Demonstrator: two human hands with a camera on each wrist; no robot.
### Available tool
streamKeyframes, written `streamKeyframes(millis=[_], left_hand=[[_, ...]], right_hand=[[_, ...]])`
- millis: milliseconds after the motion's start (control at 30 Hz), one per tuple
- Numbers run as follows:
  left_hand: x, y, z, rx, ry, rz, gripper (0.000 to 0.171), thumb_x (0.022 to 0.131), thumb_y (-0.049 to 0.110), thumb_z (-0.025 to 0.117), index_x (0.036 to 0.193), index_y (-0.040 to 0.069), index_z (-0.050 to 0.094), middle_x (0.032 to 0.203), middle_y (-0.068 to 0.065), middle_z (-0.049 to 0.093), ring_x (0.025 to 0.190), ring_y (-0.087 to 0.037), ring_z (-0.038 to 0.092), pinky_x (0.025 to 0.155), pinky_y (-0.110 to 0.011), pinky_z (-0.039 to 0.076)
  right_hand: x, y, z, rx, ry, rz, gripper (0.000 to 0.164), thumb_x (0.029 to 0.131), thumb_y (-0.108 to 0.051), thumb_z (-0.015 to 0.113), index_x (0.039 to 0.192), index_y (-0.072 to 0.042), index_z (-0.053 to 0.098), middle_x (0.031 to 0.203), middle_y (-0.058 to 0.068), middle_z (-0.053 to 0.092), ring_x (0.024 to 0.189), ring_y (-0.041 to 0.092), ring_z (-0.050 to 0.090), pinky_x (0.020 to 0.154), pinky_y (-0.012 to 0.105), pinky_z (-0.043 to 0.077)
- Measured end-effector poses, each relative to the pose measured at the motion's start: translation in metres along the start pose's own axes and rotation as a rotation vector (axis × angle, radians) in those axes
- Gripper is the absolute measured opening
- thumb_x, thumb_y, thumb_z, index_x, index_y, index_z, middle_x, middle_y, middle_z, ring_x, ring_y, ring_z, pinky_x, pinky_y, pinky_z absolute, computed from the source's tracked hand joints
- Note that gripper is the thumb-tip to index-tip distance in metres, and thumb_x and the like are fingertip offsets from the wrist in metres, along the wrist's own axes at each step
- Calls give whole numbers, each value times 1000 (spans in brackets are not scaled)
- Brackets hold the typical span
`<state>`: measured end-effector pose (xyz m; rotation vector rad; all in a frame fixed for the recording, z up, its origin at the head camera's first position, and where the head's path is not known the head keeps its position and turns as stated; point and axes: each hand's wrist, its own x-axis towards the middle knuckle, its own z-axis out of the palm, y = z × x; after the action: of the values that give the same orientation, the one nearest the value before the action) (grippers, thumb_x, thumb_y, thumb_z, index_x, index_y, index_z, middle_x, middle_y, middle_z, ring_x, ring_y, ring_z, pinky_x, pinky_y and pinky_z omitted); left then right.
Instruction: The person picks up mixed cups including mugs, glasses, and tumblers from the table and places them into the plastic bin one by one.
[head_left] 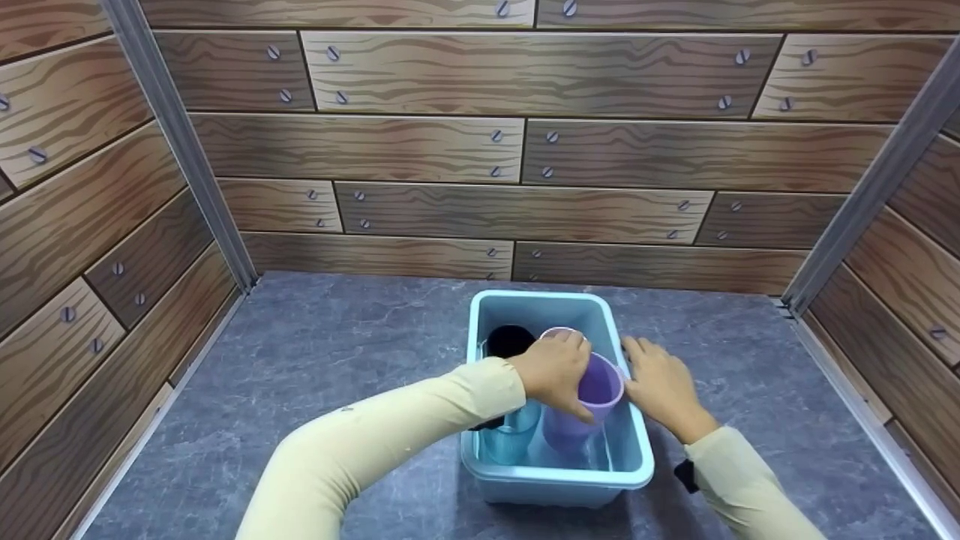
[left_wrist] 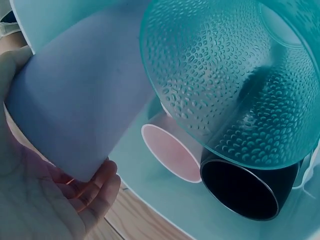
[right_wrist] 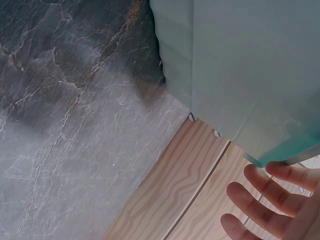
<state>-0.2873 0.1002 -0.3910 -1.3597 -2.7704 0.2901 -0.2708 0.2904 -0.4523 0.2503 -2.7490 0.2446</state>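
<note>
A light-blue plastic bin (head_left: pixel 559 474) holds several cups. My left hand (head_left: pixel 559 371) grips the rim of a purple cup (head_left: pixel 574 427), thumb at the near side and fingers at the far side; the cup stands inside the bin. In the left wrist view, the left hand (left_wrist: pixel 35 190) curls round the mouth of this cup (left_wrist: pixel 85 95). Beside it are a clear teal cup (left_wrist: pixel 200 75) with a dimpled surface, a cup with a pink inside (left_wrist: pixel 172 152) and a black cup (left_wrist: pixel 245 190). My right hand (head_left: pixel 664 382) touches the bin's right rim, fingers extended, holding no cup.
The bin stands on a dark grey marbled tabletop (head_left: pixel 337 360). Wood-plank-patterned walls (head_left: pixel 420 150) close off the back and both sides, with grey metal posts (head_left: pixel 184 150) at the corners.
</note>
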Motion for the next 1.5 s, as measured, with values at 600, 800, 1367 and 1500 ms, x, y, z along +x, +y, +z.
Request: streamKeyframes(millis=[600, 800, 1367, 1500], left_hand=[[6, 5, 3, 73, -87, 54, 88, 70, 67, 64, 132, 10, 42, 128, -5, 49, 115, -14, 49, 95, -25, 46], [9, 6, 13, 255, -67, 72, 95, 69, 78, 53, 135, 11, 41, 136, -3, 45, 124, -15, 42, 99, -26, 42], [8, 13, 20, 352, -109, 38, 100, 63, 86, 50, 135, 18, 37, 130, 3, 43, 116, -11, 41, 91, -23, 40], [9, 14, 20, 354, -124, 38, 103, 62, 87, 49, 137, 18, 34, 134, 3, 41, 119, -11, 40, 94, -23, 39]], right_hand=[[-1, -1, -2, 0, -20, 12, 42, 86, -27, 60, 115, 3, 56, 100, 22, 62, 86, 39, 61, 70, 53, 49], [0, -1, -1, 0, -32, 18, 43, 86, -29, 58, 115, 3, 57, 98, 20, 61, 84, 37, 61, 69, 52, 49], [-1, -1, -1, 0, -20, 14, 43, 85, -28, 60, 115, 3, 57, 99, 22, 61, 85, 38, 61, 69, 53, 49], [-1, -1, -1, -1, -22, 18, 42, 85, -27, 60, 114, 3, 57, 98, 21, 61, 85, 38, 61, 70, 52, 49]])
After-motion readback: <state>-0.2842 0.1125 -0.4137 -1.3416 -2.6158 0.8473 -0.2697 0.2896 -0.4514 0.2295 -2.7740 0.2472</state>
